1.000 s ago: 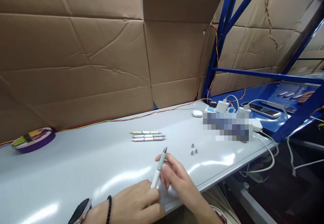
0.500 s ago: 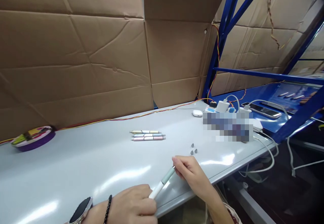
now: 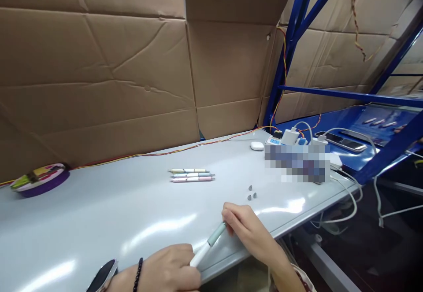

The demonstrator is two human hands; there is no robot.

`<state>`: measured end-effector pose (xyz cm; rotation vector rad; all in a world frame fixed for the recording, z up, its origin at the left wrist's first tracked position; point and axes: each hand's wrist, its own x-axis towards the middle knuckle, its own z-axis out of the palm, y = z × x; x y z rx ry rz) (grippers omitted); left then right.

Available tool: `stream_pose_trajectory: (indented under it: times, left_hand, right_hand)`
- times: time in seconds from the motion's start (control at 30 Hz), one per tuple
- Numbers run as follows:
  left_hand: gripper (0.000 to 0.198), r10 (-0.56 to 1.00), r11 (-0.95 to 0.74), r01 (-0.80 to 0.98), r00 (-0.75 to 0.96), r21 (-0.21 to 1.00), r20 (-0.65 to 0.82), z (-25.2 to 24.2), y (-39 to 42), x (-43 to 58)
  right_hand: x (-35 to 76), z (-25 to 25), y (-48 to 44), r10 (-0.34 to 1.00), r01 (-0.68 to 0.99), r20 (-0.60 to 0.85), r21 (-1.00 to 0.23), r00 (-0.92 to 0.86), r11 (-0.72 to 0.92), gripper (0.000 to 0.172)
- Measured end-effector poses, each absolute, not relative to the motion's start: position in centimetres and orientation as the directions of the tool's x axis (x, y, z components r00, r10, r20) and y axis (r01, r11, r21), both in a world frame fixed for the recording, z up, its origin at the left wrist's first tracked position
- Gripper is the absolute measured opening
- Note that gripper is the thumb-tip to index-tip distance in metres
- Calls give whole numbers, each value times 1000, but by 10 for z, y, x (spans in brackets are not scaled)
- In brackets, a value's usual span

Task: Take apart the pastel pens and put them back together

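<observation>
A white pen with a pale green grip (image 3: 209, 244) slants up to the right between my two hands, above the front edge of the table. My left hand (image 3: 170, 267) is closed around its white barrel. At the pen's tip, the fingers of my right hand (image 3: 246, 228) are pinched together; the very end of the tip is hidden by them. Beyond my right hand lie three small grey cone-shaped pieces (image 3: 252, 193). Further back on the table, three pens (image 3: 191, 175) in yellow, blue and pink rest side by side.
On the white table (image 3: 109, 208) a round purple-edged box (image 3: 41, 179) sits at the left. A white earbud case (image 3: 257, 146) and a power strip with plugs (image 3: 289, 138) stand at the back right, near a blurred patch. Cardboard (image 3: 99, 63) walls the back; a blue frame (image 3: 287, 49) rises at right.
Both hands and the pen have shifted slightly left and down in view. My right fingers have turned a little around the tip. The pens and grey pieces lie as before.
</observation>
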<state>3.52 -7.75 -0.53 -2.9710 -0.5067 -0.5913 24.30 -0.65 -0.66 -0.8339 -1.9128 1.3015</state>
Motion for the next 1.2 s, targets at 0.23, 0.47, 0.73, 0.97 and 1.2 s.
stream_pose_trajectory:
  times: [0.23,0.47,0.73,0.97,1.2]
  left_hand:
    - [28,325,-931,364,861,-30,391,-7,-76,36]
    - [14,428,-894,447,841,22,330,-18,-78,37]
    - [12,414,-904,426,860,28,297,-14,-75,39]
    - [13,320,-935,354,883,-38,343,3,-76,44]
    - [35,339,-925,374,893,-66,297,-1,-77,40]
  right_hand:
    - [220,-7,-28,761,-313,151,-947,-631,-72,35]
    - [204,-20,-32,814,-454,118,-871,-568,-190,36]
    - [204,-17,-33,785,-405,92,-890,-613,-212,37]
    - [204,-11,-33,756,-393,146,-906,-638,-157,43]
    - [202,-22,-31,854,-476,161,-872,-495,-111,32]
